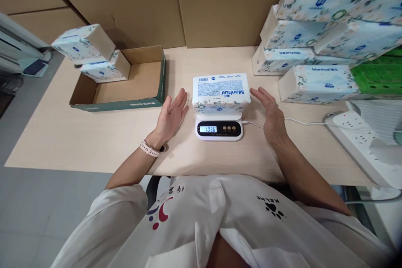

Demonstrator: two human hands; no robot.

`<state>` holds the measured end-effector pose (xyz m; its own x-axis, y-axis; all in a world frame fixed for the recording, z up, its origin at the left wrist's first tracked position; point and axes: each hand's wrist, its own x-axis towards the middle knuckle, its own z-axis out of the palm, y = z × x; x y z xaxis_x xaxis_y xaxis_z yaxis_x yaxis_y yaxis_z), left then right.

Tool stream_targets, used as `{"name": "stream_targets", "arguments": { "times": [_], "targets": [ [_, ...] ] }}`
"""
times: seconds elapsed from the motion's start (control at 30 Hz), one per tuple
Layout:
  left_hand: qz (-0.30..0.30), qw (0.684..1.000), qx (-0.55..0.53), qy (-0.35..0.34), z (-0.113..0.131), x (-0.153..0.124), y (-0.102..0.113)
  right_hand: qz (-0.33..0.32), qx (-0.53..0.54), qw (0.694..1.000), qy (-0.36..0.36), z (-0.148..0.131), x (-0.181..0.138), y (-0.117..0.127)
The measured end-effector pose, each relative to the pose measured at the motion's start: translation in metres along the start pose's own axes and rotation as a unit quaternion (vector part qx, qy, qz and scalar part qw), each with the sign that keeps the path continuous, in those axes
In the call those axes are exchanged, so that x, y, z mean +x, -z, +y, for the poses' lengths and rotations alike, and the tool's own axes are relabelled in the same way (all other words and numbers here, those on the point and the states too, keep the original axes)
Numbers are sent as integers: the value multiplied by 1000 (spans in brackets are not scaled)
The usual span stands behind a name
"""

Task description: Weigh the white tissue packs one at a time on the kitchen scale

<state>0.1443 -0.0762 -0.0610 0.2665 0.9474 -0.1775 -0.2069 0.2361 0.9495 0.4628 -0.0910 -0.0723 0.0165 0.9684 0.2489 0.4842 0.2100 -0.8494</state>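
A white pack of tissues printed "Manhua" lies on a small white kitchen scale whose lit display shows numbers. My left hand is open, palm up, fingers stretched, just left of the pack and not touching it. A pale watch band circles that wrist. On the other side of the pack my right hand hovers open with flat fingers, a small gap away from it. Neither hand holds anything.
A shallow open cardboard tray at the left holds two tissue packs. More packs are piled at the right beside a green crate. A white power strip lies at the right table edge. Brown cartons stand behind.
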Motion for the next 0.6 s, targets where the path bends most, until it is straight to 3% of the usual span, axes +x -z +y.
{"name": "stream_targets", "arguments": {
  "times": [0.23, 0.6],
  "targets": [
    [-18, 1000, 20, 9, -2, 0, -2, -56, -27, 998, 6, 0, 0, -2],
    [-23, 1000, 18, 4, -3, 0, -2, -74, -32, 997, 17, 7, 0, -3]
  ]
}}
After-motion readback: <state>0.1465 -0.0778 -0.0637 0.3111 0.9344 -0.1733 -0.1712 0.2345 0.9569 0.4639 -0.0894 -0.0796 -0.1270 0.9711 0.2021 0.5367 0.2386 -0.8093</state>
